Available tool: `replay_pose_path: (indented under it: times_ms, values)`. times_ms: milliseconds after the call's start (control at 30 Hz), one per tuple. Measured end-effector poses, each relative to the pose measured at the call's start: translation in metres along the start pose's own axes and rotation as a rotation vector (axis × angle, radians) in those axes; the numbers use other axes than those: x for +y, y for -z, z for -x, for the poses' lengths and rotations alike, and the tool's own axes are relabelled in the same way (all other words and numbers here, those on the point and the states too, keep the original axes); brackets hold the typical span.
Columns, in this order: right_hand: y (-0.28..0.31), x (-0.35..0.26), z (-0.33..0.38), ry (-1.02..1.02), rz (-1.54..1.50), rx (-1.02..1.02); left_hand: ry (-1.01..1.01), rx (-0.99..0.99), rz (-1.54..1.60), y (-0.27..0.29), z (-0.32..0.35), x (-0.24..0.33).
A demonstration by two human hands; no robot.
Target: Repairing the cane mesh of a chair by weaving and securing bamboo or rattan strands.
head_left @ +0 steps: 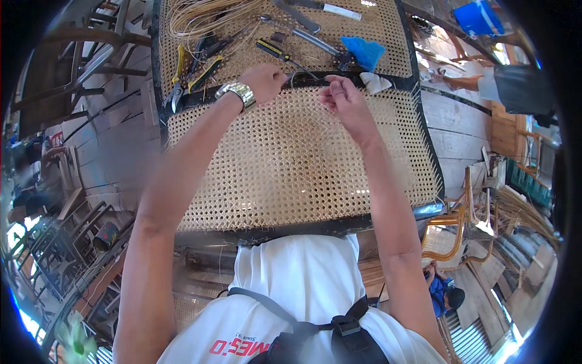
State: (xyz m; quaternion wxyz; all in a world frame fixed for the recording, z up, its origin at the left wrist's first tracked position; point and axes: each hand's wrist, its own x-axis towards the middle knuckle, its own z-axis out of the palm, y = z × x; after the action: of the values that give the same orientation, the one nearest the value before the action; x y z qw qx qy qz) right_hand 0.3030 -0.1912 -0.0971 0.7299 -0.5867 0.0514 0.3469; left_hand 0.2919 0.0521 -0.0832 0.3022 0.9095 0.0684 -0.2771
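Note:
A woven cane panel [273, 158] in a black frame lies before me, crossed by a dark bar [236, 91]. My left hand [262, 83], with a metal watch [237, 95] at its wrist, is closed at the bar. A thin pale cane strand [293, 79] curves out at its fingertips and appears pinched there. To the right, my right hand [347, 100] is closed over the same bar, thumb and forefinger together; anything between them is too small to make out. A yellow-and-black screwdriver [273, 50] lies just beyond, its shaft pointing between my hands.
Beyond the bar lie a cane coil [203, 17], yellow-handled pliers [205, 74], snips [177, 82], a hammer [321, 45], a blue cloth or sponge piece [364, 53] and a whitish wedge [375, 83]. Chair frames [79, 224] crowd the left. Another person's hand [447, 79] shows at right.

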Motion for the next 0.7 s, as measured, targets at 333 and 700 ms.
replay_pose_path:
  times_ms: [333, 700]
  values:
    - [-0.016, 0.025, -0.008, 0.458, 0.791, -0.105, -0.052, 0.185, -0.049, 0.023, 0.0, -0.032]
    - [-0.006, -0.028, 0.0, -0.041, 1.304, -0.008, -0.175, -0.235, -0.182, -0.002, 0.015, 0.013]
